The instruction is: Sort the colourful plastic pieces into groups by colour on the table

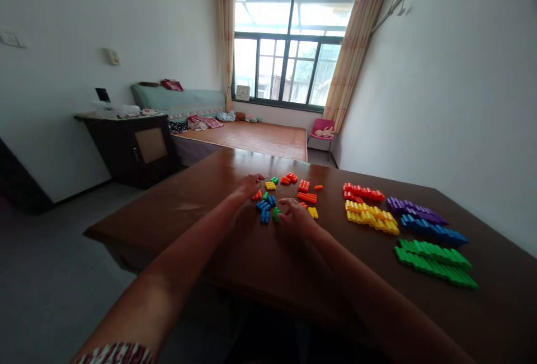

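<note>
Working across the surface (159, 213), we note the left hand (252, 183) reaching forward beside small pieces; whether it grips one, we cannot tell. Next, blue pieces (263, 217), yellow pieces (271, 185), then a green piece (276, 214) at the right hand's (281, 209) thumb; its fingers curl narrowly, hold unclear. We judge the pieces light, stiff, perhaps slippery; best pinched mid-length. Farther right: ribbed red row (364, 192), yellow rows (371, 217), purple row (415, 211), blue row (434, 230), green rows (436, 263).

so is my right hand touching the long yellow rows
Apart: in the head view, bare brown table shows between the right hand and the yellow rows.
</note>
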Demonstrator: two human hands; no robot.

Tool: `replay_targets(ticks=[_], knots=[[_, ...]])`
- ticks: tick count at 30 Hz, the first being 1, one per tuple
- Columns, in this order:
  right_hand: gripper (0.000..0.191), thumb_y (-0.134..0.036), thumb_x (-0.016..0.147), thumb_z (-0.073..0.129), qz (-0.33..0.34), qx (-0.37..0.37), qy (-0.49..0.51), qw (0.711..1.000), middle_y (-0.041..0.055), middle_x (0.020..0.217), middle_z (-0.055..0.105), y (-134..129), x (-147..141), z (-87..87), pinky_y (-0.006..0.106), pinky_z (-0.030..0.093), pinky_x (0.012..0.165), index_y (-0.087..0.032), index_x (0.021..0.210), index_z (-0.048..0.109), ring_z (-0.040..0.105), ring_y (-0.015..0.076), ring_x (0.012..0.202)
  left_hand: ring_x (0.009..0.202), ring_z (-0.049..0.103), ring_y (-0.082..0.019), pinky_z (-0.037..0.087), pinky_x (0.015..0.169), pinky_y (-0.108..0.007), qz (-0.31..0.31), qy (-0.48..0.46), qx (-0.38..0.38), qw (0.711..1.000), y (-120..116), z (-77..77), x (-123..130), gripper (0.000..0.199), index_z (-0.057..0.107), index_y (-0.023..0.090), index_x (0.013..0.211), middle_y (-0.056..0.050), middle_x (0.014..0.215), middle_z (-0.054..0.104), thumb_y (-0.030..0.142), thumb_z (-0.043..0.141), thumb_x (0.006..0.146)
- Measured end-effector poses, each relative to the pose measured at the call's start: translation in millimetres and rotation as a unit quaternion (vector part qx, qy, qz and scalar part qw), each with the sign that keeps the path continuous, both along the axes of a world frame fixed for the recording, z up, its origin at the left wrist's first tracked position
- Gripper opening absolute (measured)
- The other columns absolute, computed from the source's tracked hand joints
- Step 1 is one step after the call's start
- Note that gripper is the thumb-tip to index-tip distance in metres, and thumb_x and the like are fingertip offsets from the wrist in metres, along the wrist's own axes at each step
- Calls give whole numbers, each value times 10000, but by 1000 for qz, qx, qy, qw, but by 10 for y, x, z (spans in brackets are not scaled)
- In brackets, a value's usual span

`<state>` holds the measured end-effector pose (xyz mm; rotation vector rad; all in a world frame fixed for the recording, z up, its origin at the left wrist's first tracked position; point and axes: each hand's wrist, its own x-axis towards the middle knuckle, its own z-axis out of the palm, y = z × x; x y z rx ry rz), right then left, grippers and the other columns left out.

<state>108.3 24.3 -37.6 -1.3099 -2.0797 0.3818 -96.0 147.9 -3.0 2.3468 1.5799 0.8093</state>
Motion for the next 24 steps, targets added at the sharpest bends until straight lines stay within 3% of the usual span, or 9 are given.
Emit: replay_targets(ticks=[4,9,12,16,21,24], knots=[[231,-159,819,557,13,11,-16,1000,73,1047,656,142,-210,-35,343,464,896,-191,1036,627,608,200,968,926,651,-198,485,862,-269,-11,10,-6,1000,209,-60,-57,285,705,191,1025,-64,1030,710,182,525,805],[297,-157,828,525,52,-87,-43,994,30,993,691,83,137,-20,310,498,822,-230,1093,637,641,171,887,1003,633,-211,461,922,-290,-39,9,-20,999,447,-197,226,292,691,212,1058,-65,1089,705,230,559,798],[295,-250,808,612,30,-55,-72,995,66,1084,661,-36,292,-8,351,470,893,-223,1099,649,606,205,988,1052,616,-219,433,965,-311,-51,3,-26,998,594,-256,441,277,691,205,1038,-84,1124,693,238,568,792],[289,-341,795,666,11,-16,-67,998,71,1088,655,-214,275,-62,376,438,938,-237,1065,661,555,232,1048,1030,629,-240,446,943,-338,-44,3,-47,998,755,-303,659,236,706,205,943,-108,1080,704,220,635,719],[278,-284,800,662,-5,-2,-11,1000,63,1127,628,-291,244,-115,349,427,950,-238,1074,652,545,207,1062,935,656,-282,491,832,-378,-13,10,-77,997,861,-265,773,267,710,210,821,-113,953,724,135,703,564],[296,-309,765,701,-21,5,-27,999,63,1119,620,-298,283,-81,359,420,950,-249,1053,670,536,219,1070,866,661,-273,498,788,-364,-15,-6,-71,997,841,-179,814,230,680,198,692,-77,786,710,139,740,478]])
